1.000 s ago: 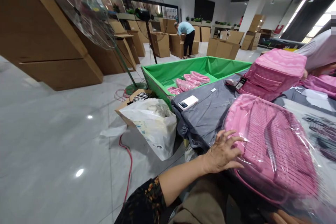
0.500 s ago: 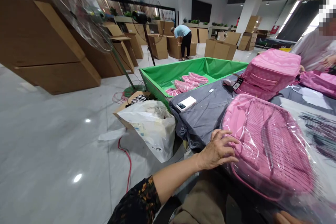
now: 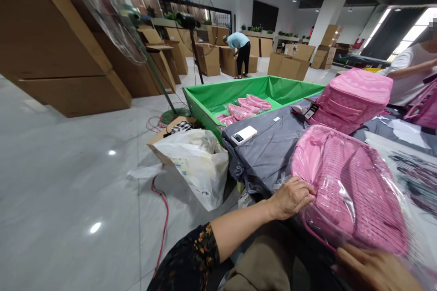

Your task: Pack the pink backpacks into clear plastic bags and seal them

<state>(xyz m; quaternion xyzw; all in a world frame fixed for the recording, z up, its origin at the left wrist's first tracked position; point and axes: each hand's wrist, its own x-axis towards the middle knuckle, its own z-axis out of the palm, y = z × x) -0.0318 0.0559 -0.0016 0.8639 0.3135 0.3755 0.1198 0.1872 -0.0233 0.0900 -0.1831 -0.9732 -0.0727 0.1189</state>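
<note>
A pink backpack point(image 3: 348, 186) in a clear plastic bag lies on the grey-covered table point(image 3: 269, 145) in front of me. My left hand point(image 3: 292, 198) grips the bag's left edge, fingers curled on the plastic. My right hand point(image 3: 372, 270) rests at the backpack's near edge at the bottom right; its hold is blurred. A second pink backpack point(image 3: 351, 97) stands unwrapped farther back on the table.
A white phone point(image 3: 244, 135) lies on the grey cloth. Behind it a green bin point(image 3: 290, 88) holds several wrapped pink items. A white sack point(image 3: 194, 163), a cardboard box and a red cable sit on the floor at left. Another person's arm point(image 3: 409, 70) works at right. Fans and cartons stand behind.
My left hand went from spread flat on the plastic to curled on the bag's edge. My right hand has come into view at the bottom right. The person at right lifted a pink bag.
</note>
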